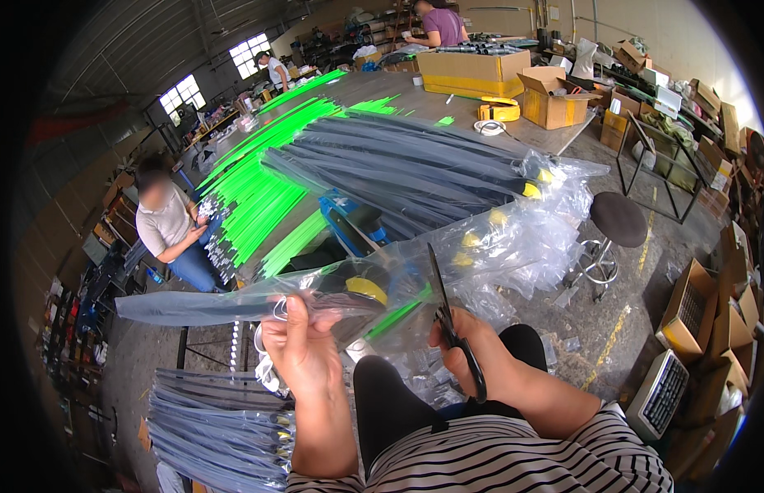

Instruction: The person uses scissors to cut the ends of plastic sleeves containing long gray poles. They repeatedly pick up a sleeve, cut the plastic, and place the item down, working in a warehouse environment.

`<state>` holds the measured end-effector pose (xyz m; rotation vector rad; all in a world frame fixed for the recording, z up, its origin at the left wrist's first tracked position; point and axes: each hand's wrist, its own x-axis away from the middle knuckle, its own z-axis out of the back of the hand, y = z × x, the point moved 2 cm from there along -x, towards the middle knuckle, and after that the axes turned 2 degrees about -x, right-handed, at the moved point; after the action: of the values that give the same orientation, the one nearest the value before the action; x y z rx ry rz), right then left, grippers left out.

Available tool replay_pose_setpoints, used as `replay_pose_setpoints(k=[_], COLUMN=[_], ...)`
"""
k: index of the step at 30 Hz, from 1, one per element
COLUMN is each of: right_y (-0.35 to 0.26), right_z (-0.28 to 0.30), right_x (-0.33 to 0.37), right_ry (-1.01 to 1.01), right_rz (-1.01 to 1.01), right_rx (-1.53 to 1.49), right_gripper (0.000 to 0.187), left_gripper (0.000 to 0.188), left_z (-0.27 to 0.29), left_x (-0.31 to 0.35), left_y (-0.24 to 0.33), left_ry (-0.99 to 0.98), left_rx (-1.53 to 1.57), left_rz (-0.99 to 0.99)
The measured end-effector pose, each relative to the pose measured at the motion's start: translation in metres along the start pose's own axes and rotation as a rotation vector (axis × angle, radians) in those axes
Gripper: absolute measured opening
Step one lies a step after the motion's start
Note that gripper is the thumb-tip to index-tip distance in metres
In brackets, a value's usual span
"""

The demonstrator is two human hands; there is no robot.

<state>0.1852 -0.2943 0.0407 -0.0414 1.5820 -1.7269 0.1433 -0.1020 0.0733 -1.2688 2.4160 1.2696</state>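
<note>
The left hand is pinching a long clear sleeve, which is extending leftward from its fingers with dark grey contents showing; a yellow piece is showing just right of that hand. The right hand is gripping black scissors, the blades pointing away from the body. Trimming the sleeve's film seems to be the step; the next move is probably calling for holding it taut and lining up the blades. Whether they are touching film is staying unclear.
</note>
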Motion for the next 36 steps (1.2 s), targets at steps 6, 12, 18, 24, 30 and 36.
replay_pose_setpoints(k=[6, 12, 18, 24, 30, 36], right_y=[-0.009, -0.006, 0.004, 0.027, 0.074, 0.134], right_z=[0.006, 0.003, 0.009, -0.011, 0.000, -0.005], right_x=[-0.005, -0.003, 0.007, 0.011, 0.057, 0.094], right_ry=[0.019, 0.091, 0.066, -0.063, -0.282, -0.705], right_rz=[0.030, 0.065, -0.173, 0.055, -0.229, -0.377], right_rx=[0.072, 0.071, -0.060, -0.129, 0.025, -0.349], right_gripper=[0.034, 0.035, 0.041, 0.048, 0.068, 0.033], left_gripper=[0.014, 0.014, 0.011, 0.012, 0.016, 0.026], left_z=[0.002, -0.001, -0.003, 0.055, 0.173, 0.402], left_x=[0.002, 0.004, 0.004, -0.015, -0.039, 0.016], left_y=[0.000, 0.002, 0.003, 0.033, 0.095, 0.106], left_ry=[-0.001, 0.005, 0.030, 0.148, 0.567, 0.953], left_rx=[-0.006, 0.002, -0.107, -0.130, -0.503, -1.455], left_rz=[0.010, 0.014, 0.007, 0.038, 0.043, 0.342])
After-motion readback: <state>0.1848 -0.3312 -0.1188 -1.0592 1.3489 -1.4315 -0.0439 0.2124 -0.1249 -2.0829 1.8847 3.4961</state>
